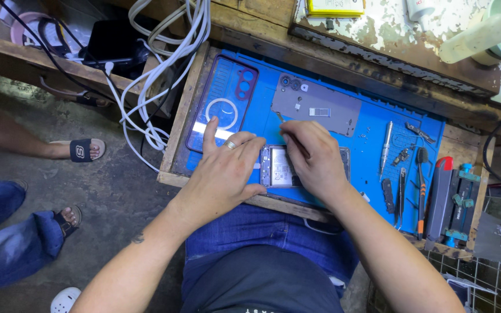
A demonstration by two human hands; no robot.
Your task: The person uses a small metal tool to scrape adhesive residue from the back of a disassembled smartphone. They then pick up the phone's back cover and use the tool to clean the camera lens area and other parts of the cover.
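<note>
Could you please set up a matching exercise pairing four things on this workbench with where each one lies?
Things:
1. opened phone
2. clear phone case
3. grey back panel
4. white cables

Places:
A. hanging over the left edge of the wooden tray
B. on the blue mat, above the right hand
C. under both hands, at the mat's near edge
D. at the mat's left end, by the left hand's forefinger

Pairs: 1-C, 2-D, 3-B, 4-A

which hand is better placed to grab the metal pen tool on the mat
Right hand: the pen tool lies just to its right on the blue mat. The left hand is farther, across the opened phone.
</note>
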